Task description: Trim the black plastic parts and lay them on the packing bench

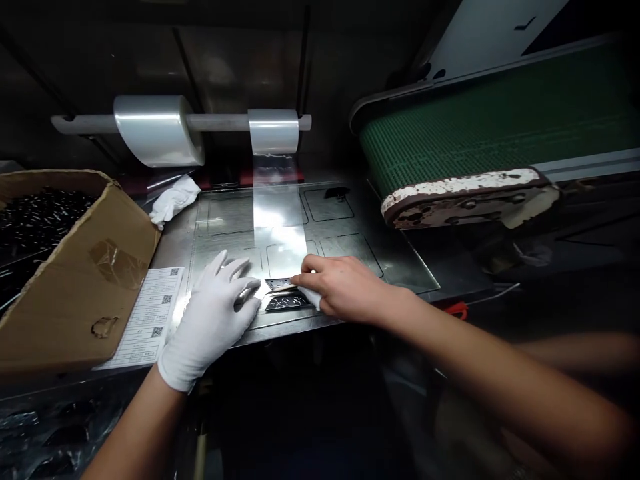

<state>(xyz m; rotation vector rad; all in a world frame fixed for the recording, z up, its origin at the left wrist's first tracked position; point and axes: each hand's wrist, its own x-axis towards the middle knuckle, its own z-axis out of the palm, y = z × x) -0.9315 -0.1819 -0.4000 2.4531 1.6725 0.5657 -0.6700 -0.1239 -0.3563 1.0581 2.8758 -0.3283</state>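
My left hand [213, 317], in a white cotton glove, rests on the steel plate [400, 267] with its fingers spread, next to a dark glossy flat piece [286, 303]. A smaller dark piece [276, 285] lies just above that one. My bare right hand [345, 287] is over their right side, with a white cloth [311, 297] bunched under its fingers. A strip of clear plastic film [277, 220] runs from a roll down the plate and ends close to the pieces. Its end is partly hidden by glare.
Two film rolls [157, 131] sit on a horizontal rod behind the plate. A spare white glove [175, 200] lies at the back left. To the left stand a cardboard box [80, 267] of dark parts and a printed QR-code sheet [147, 317]. A green conveyor belt [500, 127] runs at right.
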